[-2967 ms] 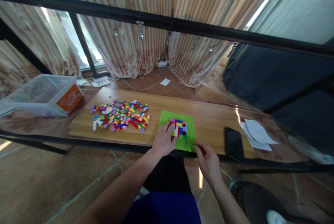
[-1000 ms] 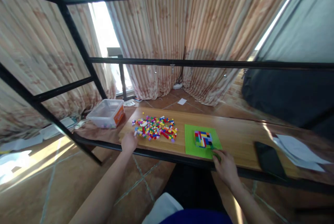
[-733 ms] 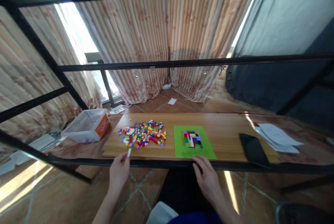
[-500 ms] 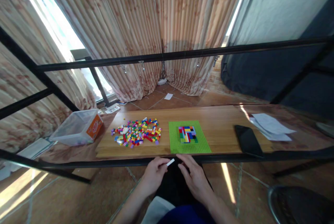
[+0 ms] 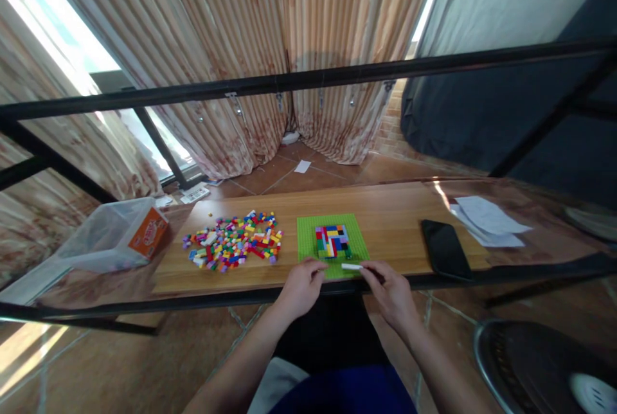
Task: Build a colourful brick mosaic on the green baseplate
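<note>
One white brick pinched in the right hand over a green baseplate, left hand loosely parted nearby

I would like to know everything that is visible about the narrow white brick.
The narrow white brick is a plain, straight bar that looks like plastic; any studs are too small to make out. It lies crosswise in the view, nearly level, its right end between the fingertips of the right hand. Its left end is free and points toward the left hand, with a gap between. It appears over the near part of the square green baseplate; contact there is unclear.
</note>
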Demonstrator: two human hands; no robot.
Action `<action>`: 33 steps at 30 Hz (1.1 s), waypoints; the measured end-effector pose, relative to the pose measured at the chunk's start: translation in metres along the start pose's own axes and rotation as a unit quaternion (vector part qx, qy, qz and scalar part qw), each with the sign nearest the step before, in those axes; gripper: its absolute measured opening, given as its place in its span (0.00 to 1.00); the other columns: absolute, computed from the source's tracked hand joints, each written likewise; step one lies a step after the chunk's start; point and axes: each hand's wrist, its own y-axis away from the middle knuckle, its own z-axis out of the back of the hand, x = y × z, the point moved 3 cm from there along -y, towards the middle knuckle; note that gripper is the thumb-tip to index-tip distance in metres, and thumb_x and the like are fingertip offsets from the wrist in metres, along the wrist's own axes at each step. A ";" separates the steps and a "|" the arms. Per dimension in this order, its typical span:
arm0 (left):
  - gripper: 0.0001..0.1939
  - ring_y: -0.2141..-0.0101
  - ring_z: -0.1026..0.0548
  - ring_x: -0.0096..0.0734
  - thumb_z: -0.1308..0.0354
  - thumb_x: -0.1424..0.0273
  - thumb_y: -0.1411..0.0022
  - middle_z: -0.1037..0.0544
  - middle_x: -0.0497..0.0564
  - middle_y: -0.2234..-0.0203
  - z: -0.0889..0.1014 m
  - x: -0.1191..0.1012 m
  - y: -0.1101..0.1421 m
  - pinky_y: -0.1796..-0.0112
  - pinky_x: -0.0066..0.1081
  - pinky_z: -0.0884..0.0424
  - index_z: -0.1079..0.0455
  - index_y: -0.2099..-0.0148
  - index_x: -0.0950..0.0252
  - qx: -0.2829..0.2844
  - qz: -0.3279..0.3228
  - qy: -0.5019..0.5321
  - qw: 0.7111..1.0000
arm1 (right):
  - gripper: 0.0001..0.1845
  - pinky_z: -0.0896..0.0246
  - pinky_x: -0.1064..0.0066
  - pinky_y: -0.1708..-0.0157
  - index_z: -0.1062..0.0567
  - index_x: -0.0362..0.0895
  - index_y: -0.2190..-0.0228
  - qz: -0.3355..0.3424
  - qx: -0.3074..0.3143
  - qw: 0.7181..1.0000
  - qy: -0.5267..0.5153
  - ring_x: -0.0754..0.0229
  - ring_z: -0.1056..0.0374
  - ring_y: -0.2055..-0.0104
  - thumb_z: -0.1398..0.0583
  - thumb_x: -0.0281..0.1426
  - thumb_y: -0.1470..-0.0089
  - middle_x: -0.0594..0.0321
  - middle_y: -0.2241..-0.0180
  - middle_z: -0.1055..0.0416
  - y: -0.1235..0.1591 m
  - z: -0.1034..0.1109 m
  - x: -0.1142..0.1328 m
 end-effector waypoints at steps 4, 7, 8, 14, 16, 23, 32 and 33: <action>0.14 0.67 0.26 0.29 0.48 0.76 0.40 0.24 0.53 0.62 0.010 0.013 -0.011 0.62 0.31 0.29 0.25 0.55 0.64 -0.059 0.002 -0.007 0.998 | 0.17 0.36 0.61 0.57 0.22 0.45 0.65 -0.022 -0.024 0.999 0.014 0.53 0.29 0.60 0.44 0.44 0.45 0.55 0.62 0.24 -0.017 0.005 -0.016; 0.15 0.68 0.26 0.28 0.47 0.77 0.41 0.25 0.52 0.63 0.015 0.026 -0.016 0.63 0.30 0.28 0.26 0.54 0.64 -0.088 0.014 -0.001 0.996 | 0.18 0.36 0.62 0.58 0.22 0.44 0.66 -0.018 -0.013 1.000 0.017 0.54 0.29 0.61 0.44 0.44 0.45 0.55 0.64 0.24 -0.028 0.000 -0.017; 0.15 0.68 0.26 0.28 0.47 0.78 0.41 0.25 0.51 0.64 0.015 0.029 -0.016 0.63 0.30 0.28 0.26 0.54 0.64 -0.091 0.017 0.002 0.996 | 0.18 0.36 0.62 0.60 0.22 0.44 0.66 -0.016 -0.008 1.000 0.019 0.54 0.29 0.63 0.44 0.44 0.45 0.55 0.65 0.24 -0.031 -0.002 -0.017; 0.14 0.65 0.26 0.28 0.47 0.78 0.41 0.25 0.51 0.63 0.013 0.045 -0.017 0.62 0.30 0.28 0.26 0.54 0.63 -0.084 0.013 0.035 0.996 | 0.17 0.36 0.62 0.59 0.21 0.46 0.66 -0.013 0.024 0.999 0.034 0.54 0.30 0.62 0.44 0.44 0.45 0.57 0.64 0.25 -0.045 -0.015 -0.019; 0.15 0.65 0.26 0.28 0.47 0.78 0.41 0.24 0.51 0.62 0.013 0.047 -0.017 0.61 0.30 0.28 0.25 0.54 0.63 -0.083 0.011 0.038 0.996 | 0.17 0.37 0.61 0.57 0.21 0.46 0.66 -0.016 0.029 0.999 0.030 0.54 0.30 0.60 0.44 0.44 0.45 0.57 0.64 0.25 -0.046 -0.017 -0.022; 0.14 0.66 0.26 0.27 0.47 0.77 0.40 0.25 0.51 0.62 0.012 0.045 -0.017 0.62 0.29 0.28 0.25 0.54 0.63 -0.089 0.002 0.041 0.995 | 0.19 0.37 0.62 0.59 0.22 0.45 0.67 -0.019 0.034 0.999 0.026 0.55 0.30 0.62 0.44 0.46 0.45 0.57 0.65 0.25 -0.043 -0.012 -0.018; 0.13 0.67 0.27 0.27 0.47 0.77 0.40 0.25 0.51 0.63 0.013 0.044 -0.017 0.63 0.29 0.28 0.25 0.57 0.64 -0.091 0.011 0.039 0.995 | 0.23 0.39 0.64 0.64 0.22 0.42 0.68 -0.077 -0.112 0.987 0.087 0.55 0.32 0.67 0.45 0.49 0.46 0.54 0.68 0.25 -0.024 -0.009 -0.019; 0.13 0.68 0.27 0.27 0.47 0.77 0.40 0.25 0.51 0.63 0.013 0.044 -0.016 0.63 0.29 0.29 0.25 0.57 0.64 -0.093 0.010 0.037 0.995 | 0.23 0.39 0.64 0.64 0.22 0.42 0.68 -0.078 -0.117 0.986 0.094 0.55 0.32 0.68 0.45 0.48 0.45 0.54 0.68 0.25 -0.024 -0.012 -0.016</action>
